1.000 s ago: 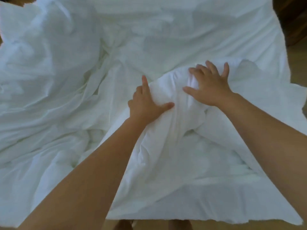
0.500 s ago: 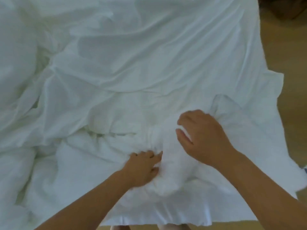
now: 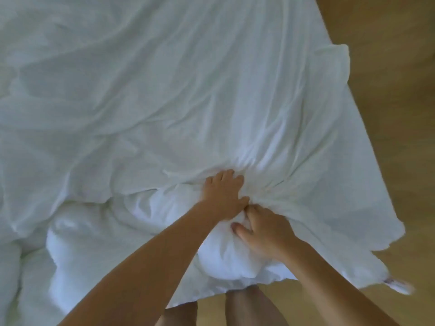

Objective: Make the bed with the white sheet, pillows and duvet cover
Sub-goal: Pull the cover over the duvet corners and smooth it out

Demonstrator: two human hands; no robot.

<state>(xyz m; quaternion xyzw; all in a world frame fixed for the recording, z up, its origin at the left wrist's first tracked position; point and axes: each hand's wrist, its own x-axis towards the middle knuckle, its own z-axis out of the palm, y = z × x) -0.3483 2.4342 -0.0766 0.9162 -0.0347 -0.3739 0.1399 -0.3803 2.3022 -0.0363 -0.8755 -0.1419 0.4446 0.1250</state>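
A white duvet cover (image 3: 211,95) lies wrinkled across the whole bed. Near its front edge the cloth is gathered into a bunch over a thick white lump of duvet (image 3: 226,257). My left hand (image 3: 223,196) lies on the gathered cloth with its fingers reaching forward and its thumb hooked into the folds. My right hand (image 3: 263,234) grips the bunched cloth just below the left hand, fingers curled into it. More crumpled white bedding (image 3: 77,250) lies at the lower left. No pillows are in view.
Wooden floor (image 3: 388,114) runs along the right side and the front of the bed. The cover's right corner (image 3: 395,283) hangs off the bed over the floor. My legs (image 3: 247,307) stand against the front edge.
Both hands have come together at the front edge and bunched the cloth tighter. The cover farther up the bed lies flatter. The view has shifted left, showing more floor on the right.
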